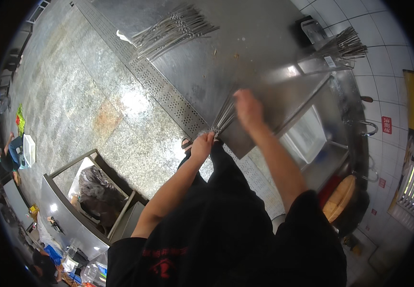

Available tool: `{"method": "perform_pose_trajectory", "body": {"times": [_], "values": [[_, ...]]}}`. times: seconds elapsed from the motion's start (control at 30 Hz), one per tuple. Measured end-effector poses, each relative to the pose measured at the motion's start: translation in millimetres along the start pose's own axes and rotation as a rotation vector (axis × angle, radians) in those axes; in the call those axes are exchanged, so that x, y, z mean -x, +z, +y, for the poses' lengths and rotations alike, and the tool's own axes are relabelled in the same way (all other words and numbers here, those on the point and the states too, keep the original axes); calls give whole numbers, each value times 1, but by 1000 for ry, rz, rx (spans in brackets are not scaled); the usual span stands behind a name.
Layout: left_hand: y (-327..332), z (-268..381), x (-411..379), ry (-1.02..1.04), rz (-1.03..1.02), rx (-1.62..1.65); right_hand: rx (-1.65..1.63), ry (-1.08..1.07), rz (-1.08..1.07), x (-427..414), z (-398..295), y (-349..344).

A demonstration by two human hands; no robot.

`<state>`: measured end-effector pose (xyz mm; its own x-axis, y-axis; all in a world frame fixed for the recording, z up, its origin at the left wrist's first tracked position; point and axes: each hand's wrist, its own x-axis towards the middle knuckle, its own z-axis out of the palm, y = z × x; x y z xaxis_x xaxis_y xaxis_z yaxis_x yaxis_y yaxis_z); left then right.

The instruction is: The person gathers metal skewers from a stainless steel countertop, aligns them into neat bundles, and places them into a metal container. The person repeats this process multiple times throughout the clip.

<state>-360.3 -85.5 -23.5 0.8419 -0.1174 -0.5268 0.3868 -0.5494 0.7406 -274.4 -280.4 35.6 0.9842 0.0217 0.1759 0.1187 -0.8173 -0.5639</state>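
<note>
A bundle of thin metal skewers (224,116) fans out from my left hand (202,145), which grips it near its lower end. Just right of the bundle is my right hand (249,107), blurred, with its fingers curled; whether it holds anything cannot be seen. A larger pile of metal skewers (178,30) lies on the stainless steel table (189,75) at the top, beside a white object (123,37). More skewers (348,45) stick out of a clear container (309,64) at the table's right end.
A stainless steel sink at right holds a white plastic tub (305,134). Below it sits a round wooden board (339,199). At lower left stands a steel cabinet frame (74,215) with a dark plastic bag (97,190). One person (9,154) is at far left, another (45,265) at bottom left.
</note>
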Motion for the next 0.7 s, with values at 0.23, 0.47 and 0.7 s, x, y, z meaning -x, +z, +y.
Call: {"method": "perform_pose_trajectory", "body": {"times": [0.23,0.47,0.7], "values": [[5,0,-3,3,-42,49,104,139,-20,-19,60,4],[7,-8,-3,-11,-35,110,108,-153,-289,65,-8,38],[-8,5,3,-88,-124,363,54,157,16,-44,98,-20]]}}
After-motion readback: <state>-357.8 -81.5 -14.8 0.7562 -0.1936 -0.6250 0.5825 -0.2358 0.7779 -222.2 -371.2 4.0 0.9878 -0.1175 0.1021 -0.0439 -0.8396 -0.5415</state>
